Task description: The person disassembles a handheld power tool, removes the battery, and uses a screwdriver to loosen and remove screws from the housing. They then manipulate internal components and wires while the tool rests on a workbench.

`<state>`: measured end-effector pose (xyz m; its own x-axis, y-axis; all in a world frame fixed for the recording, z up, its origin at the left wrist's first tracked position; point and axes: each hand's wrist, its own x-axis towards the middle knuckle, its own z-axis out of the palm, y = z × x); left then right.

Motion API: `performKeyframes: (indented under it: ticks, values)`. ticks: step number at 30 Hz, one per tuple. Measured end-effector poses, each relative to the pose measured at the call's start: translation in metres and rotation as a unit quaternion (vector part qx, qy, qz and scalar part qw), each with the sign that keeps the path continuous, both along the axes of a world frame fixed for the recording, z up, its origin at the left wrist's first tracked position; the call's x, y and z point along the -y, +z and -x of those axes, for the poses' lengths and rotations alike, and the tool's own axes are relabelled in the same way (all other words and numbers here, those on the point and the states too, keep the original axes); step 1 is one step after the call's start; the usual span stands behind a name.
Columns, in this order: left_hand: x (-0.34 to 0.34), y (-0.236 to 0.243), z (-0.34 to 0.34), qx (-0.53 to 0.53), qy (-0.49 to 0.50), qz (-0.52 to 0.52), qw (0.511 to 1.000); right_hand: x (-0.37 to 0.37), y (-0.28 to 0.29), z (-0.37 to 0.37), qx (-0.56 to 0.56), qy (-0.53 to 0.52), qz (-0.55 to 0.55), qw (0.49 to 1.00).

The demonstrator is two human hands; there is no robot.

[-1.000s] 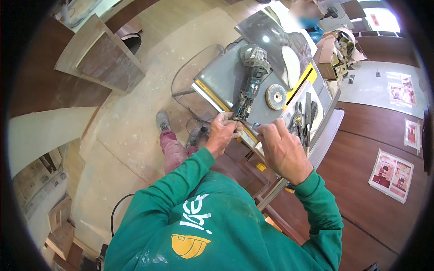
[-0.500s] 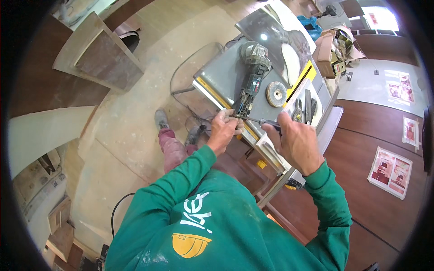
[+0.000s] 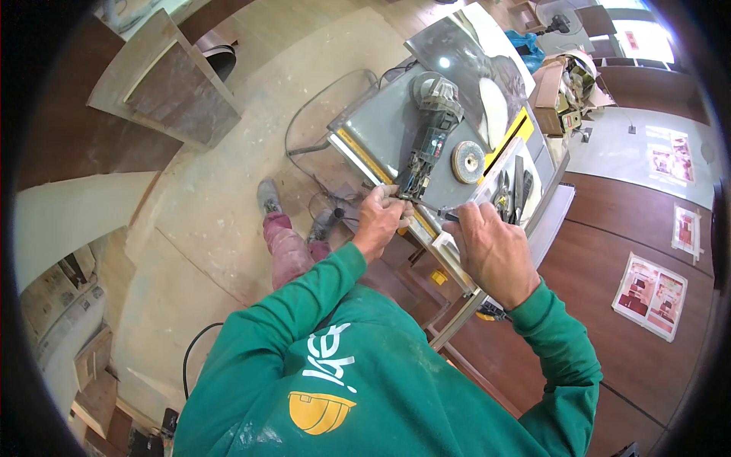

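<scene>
The worktop [image 3: 381, 126] stands at one o'clock. On it lies the grinder [image 3: 428, 141], head toward twelve, inner parts exposed at its six-o'clock end. The right hand [image 3: 491, 244], at five from the grinder, has its grip clamped on the screwdriver. The left hand [image 3: 378, 221] bunches its fingertips at the grinder's exposed end; whether that grip pinches anything, I cannot tell. The pliers [image 3: 502, 194] and the disc [image 3: 467, 161] lie at four from the grinder. The screwdriver [image 3: 445, 214] points toward ten, its handle mostly hidden.
</scene>
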<state>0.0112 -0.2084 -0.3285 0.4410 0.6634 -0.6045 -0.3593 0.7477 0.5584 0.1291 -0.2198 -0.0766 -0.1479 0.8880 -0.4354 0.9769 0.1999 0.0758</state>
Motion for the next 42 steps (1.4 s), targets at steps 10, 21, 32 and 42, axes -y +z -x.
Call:
performKeyframes:
  ticks: [10,21,32,42]
  values:
    - [0.002,0.001,-0.002,0.001,0.018,-0.005,1.0,-0.014,0.01,-0.019,-0.041,0.173,0.029,0.984]
    - [0.001,-0.002,-0.003,0.015,0.021,-0.017,1.0,-0.004,0.005,-0.016,0.025,0.145,0.013,0.989]
    - [0.004,-0.005,-0.003,0.024,0.032,-0.016,0.999,-0.015,-0.012,-0.008,-0.119,-0.2,0.085,0.969]
    - [0.004,-0.003,-0.002,0.037,0.02,-0.011,0.999,-0.026,-0.004,-0.001,0.026,0.103,0.118,0.987]
